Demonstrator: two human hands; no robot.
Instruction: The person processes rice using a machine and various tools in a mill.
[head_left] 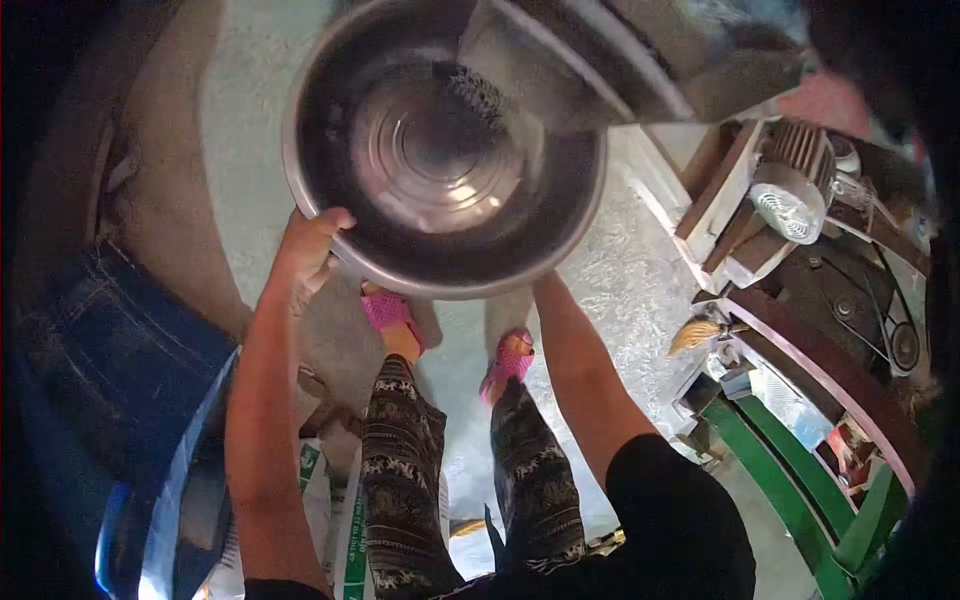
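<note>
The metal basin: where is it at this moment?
The metal basin fills the head view's top centre, above the pink sandals; the left hand grips its lower-left rim.

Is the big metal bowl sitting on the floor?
No, the left hand grips the rim of the bowl, which is held up in the air above the pink shoes.

Left arm (262, 400): bare, extended forward and nearly straight, ending at the lower-left rim of the metal basin (335, 150). Left hand (312, 243): closed on that rim, thumb lying over the edge, remaining fingers below it. Wrist in line with forearm. Right arm (585, 380): extended forward, forearm bare, dark sleeve at upper arm, passing beneath the basin's lower-right rim. Right hand: concealed under the basin; grip not observable.
</note>
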